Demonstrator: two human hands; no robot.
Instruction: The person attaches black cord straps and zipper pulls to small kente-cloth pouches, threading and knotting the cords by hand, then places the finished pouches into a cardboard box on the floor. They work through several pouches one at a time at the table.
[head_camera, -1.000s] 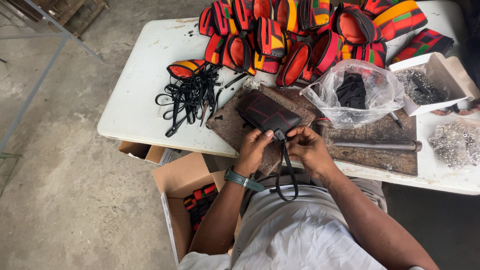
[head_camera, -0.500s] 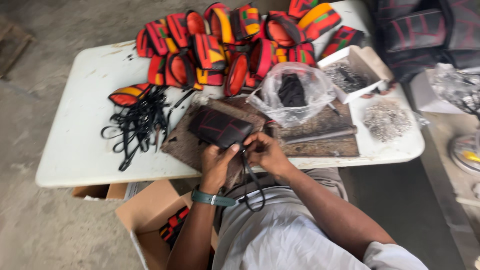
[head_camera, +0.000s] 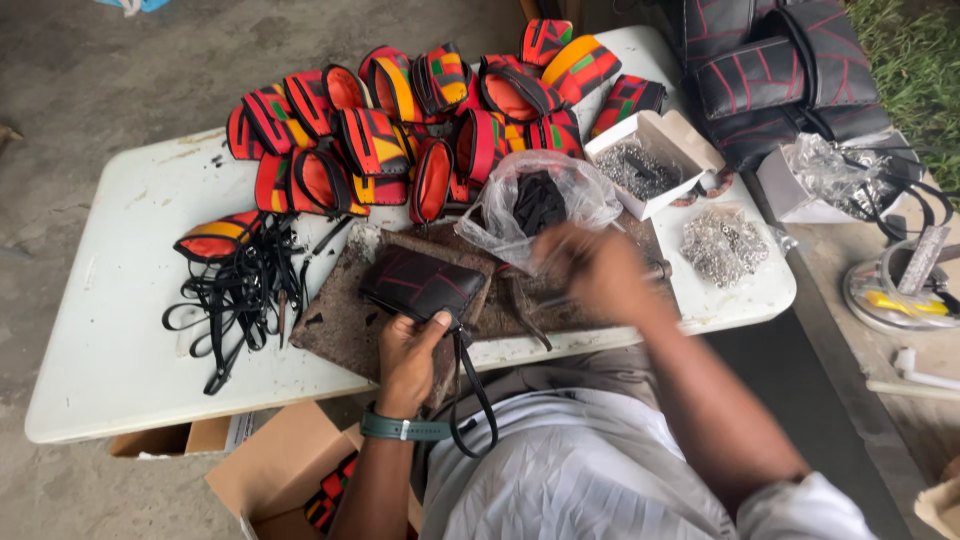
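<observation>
My left hand grips the near edge of a black pouch with red stitching, which lies on a dark worn work board. A black strap hangs from the pouch over the table edge. My right hand is blurred in motion above the board's right part, close to a clear plastic bag holding black pieces and over a thin metal tool. Whether the right hand holds anything cannot be made out.
A heap of red, orange and black pouches fills the back of the white table. Loose black straps lie left. A white box of metal parts, loose metal rings, black bags and a cardboard box are around.
My right hand has left the pouch and swung out to the right toward the plastic bag. My left hand keeps hold of the pouch. The view has shifted rightwards.
</observation>
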